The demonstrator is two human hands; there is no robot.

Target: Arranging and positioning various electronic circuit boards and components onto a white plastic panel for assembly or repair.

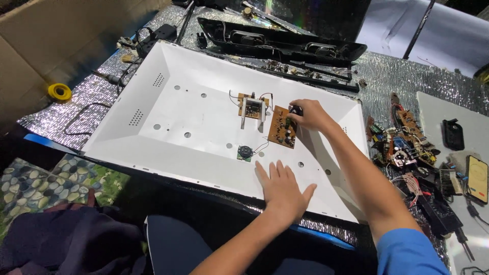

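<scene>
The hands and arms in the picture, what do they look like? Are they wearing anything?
Both hands are bare, with no gloves, rings or watch showing. The left hand has a bare forearm with no sleeve in view. The right hand has a bare forearm too, ending in a short blue sleeve at the upper arm.

White panel, brown circuit board

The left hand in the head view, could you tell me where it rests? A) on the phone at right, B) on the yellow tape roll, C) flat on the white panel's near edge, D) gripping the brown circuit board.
C: the left hand lies palm down, fingers spread, on the white panel near its front edge, while the right hand is at the brown circuit board.
</scene>
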